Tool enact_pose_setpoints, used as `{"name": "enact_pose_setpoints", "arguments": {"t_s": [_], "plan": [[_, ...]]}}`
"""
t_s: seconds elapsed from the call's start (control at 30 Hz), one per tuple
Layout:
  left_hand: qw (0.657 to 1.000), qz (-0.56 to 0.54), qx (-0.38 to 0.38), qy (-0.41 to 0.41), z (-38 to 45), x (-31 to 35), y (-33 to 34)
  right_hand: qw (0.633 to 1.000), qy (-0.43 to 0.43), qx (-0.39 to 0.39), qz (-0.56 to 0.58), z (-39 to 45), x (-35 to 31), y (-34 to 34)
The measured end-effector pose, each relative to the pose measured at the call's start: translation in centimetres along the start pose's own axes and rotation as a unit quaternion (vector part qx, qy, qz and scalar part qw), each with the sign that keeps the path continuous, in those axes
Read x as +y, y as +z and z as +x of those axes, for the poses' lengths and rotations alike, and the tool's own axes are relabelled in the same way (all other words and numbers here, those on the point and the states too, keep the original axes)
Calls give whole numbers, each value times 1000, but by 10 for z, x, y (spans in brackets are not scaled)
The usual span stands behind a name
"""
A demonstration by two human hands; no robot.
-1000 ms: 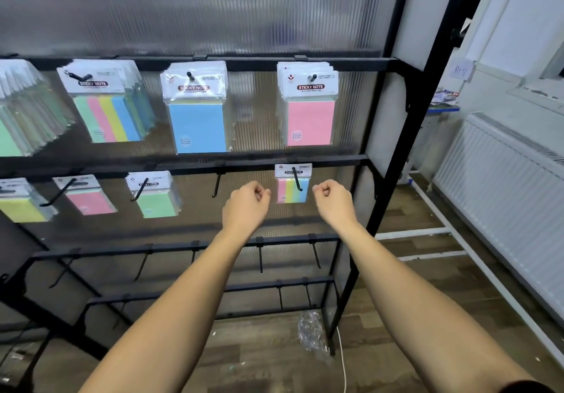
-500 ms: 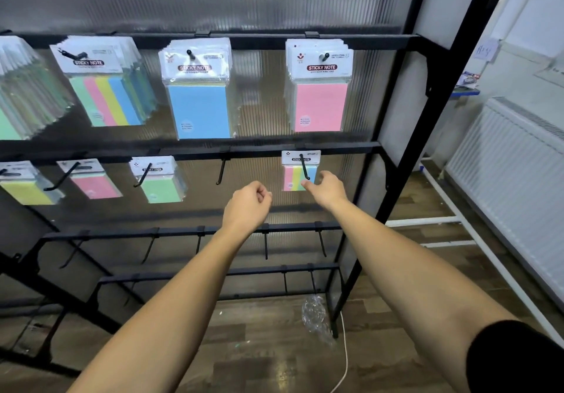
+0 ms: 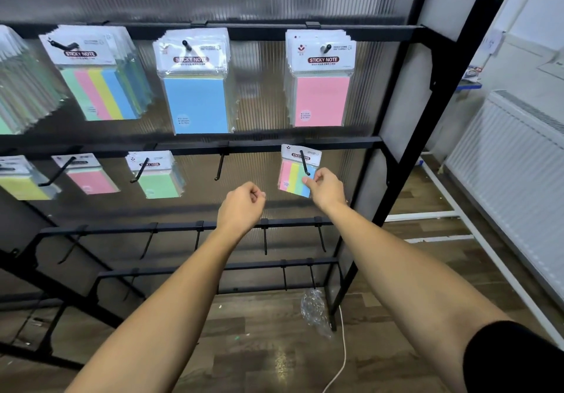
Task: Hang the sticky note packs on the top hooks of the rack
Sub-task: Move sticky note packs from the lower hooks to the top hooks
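Ribbed translucent panels back a black metal rack (image 3: 406, 112) that stands on a wood-look floor (image 3: 262, 347), with a white radiator (image 3: 515, 179) seen to the right. Along the top rail, thick bunches of packs are hung: a striped bunch (image 3: 100, 84) at the left, a blue bunch (image 3: 195, 87) in the middle and a pink bunch (image 3: 320, 84) at the right. On the second rail, smaller yellow (image 3: 21, 179), pink (image 3: 88, 176) and green packs (image 3: 158, 176) are hung at the left, and one bare hook (image 3: 220, 167) is seen beside them. A small striped sticky note pack (image 3: 294, 173) is hung on the rightmost hook (image 3: 305, 164) of the second rail. Its lower right corner is pinched by the right hand (image 3: 325, 186), with thumb and fingers curled onto it. The left hand (image 3: 244, 203) is held just left of it, loosely curled into a fist, and nothing is gripped in it. A crumpled clear wrapper (image 3: 314, 310) and a white cable (image 3: 341, 359) are seen on the floor at the foot of the rack.
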State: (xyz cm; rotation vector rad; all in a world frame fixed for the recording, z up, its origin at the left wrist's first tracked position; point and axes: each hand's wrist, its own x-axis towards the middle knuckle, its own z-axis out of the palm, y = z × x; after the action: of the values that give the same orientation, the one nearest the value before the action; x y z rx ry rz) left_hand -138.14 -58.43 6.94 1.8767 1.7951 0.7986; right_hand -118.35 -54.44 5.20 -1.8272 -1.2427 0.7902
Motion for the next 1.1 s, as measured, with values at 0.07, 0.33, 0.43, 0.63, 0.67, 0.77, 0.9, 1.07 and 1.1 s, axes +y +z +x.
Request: {"name": "enact_pose_setpoints", "arguments": {"t_s": [0.07,0.33,0.43,0.63,0.67,0.77,0.9,1.07,1.1], "plan": [[1000,-3,0,-2,0,0,1,999,-28,18,-35,-10,2,-3],[1000,-10,-3,0,-1,6,10,992,-92,62,-64,-51,7,-24],[1000,-11,-8,-2,-3,7,11,992,-110,56,-26,-70,7,-32],[1000,-18,-9,15,-3,7,11,987,-146,65,20,-109,1,-51],[1000,-20,-9,22,-2,7,12,986,-148,76,32,-114,0,-55],[999,-27,-11,39,-2,6,19,984,-139,100,57,-124,-2,-63],[998,-28,-4,56,5,8,31,981,-133,127,57,-125,-4,-68],[999,5,-8,48,30,15,44,980,-119,148,54,-121,-5,-64],[999,12,-13,43,35,17,46,980,-117,151,53,-120,-4,-63]]}}
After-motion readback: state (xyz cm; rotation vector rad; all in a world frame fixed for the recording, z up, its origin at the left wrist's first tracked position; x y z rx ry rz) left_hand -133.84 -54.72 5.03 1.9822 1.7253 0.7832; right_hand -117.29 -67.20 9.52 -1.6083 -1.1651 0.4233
